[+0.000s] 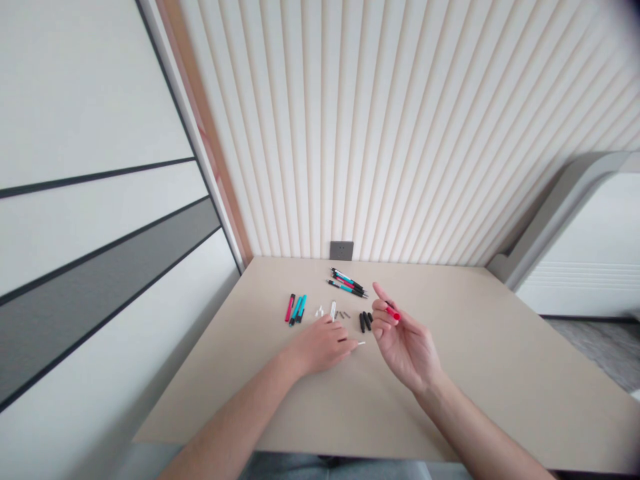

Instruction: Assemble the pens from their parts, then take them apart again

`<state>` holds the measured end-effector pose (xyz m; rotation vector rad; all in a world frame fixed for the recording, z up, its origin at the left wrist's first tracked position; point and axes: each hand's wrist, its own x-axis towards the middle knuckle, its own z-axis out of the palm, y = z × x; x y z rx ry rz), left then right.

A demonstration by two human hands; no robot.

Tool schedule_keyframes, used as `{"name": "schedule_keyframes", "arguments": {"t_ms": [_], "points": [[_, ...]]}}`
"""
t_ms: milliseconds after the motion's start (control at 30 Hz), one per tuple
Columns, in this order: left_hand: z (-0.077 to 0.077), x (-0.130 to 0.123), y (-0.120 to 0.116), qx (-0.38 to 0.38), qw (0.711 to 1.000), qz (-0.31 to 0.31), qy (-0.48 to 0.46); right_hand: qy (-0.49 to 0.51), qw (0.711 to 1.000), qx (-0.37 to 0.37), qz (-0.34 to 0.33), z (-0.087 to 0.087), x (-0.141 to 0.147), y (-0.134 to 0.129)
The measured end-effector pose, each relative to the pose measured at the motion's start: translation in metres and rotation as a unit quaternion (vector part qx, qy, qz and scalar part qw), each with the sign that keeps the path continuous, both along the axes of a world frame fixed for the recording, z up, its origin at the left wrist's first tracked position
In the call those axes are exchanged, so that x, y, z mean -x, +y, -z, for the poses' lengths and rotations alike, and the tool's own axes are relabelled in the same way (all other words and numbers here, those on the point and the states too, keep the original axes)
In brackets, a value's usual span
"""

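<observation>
My right hand (407, 343) is raised above the table and closed around a red pen barrel (393, 313), whose open end faces me. Low over the tabletop, my left hand (325, 343) has its fingers together; a thin white pen refill (361, 343) sticks out past its thumb. Just beyond the left fingers lie more white refills (333, 308), small white tips (319, 311) and several small springs (343, 314). Black grips (365, 321) rest between the two hands, partly behind the right one.
Red and blue pen barrels (296, 310) lie left of the small parts. Several whole pens (347, 283) are grouped toward the back of the beige table (500, 360). A dark wall socket (341, 251) sits on the ribbed wall behind; a white cabinet (110, 320) borders the left.
</observation>
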<state>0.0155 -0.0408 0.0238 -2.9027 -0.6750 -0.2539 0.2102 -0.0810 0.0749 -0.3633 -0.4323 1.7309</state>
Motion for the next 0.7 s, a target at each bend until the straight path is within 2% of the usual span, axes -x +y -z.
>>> {"name": "schedule_keyframes", "arguments": {"t_ms": [133, 267, 367, 433, 500, 600, 700], "points": [[0.000, -0.001, 0.000, 0.004, 1.000, -0.016, 0.005, -0.011, 1.000, -0.016, 0.005, 0.003, 0.001, 0.005], [-0.002, -0.001, -0.001, 0.019, 1.000, -0.020, -0.014, -0.095, 0.994, -0.033, 0.052, 0.018, 0.002, 0.017], [-0.004, 0.000, -0.001, 0.037, 0.997, -0.031, -0.063, -0.142, 0.985, -0.021, 0.094, 0.035, 0.004, 0.025], [-0.006, 0.001, 0.000, 0.069, 0.987, -0.059, -0.135, -0.155, 0.984, -0.012, 0.092, 0.046, 0.007, 0.027], [-0.007, 0.003, 0.002, 0.124, 0.957, -0.105, -0.241, -0.171, 0.983, -0.010, 0.071, 0.055, 0.013, 0.026], [-0.007, 0.006, 0.005, 0.214, 0.880, -0.157, -0.393, -0.210, 0.977, -0.020, 0.027, 0.064, 0.023, 0.021], [-0.007, 0.008, 0.008, 0.264, 0.823, -0.175, -0.471, -0.267, 0.962, -0.051, -0.002, 0.070, 0.033, 0.019]]}}
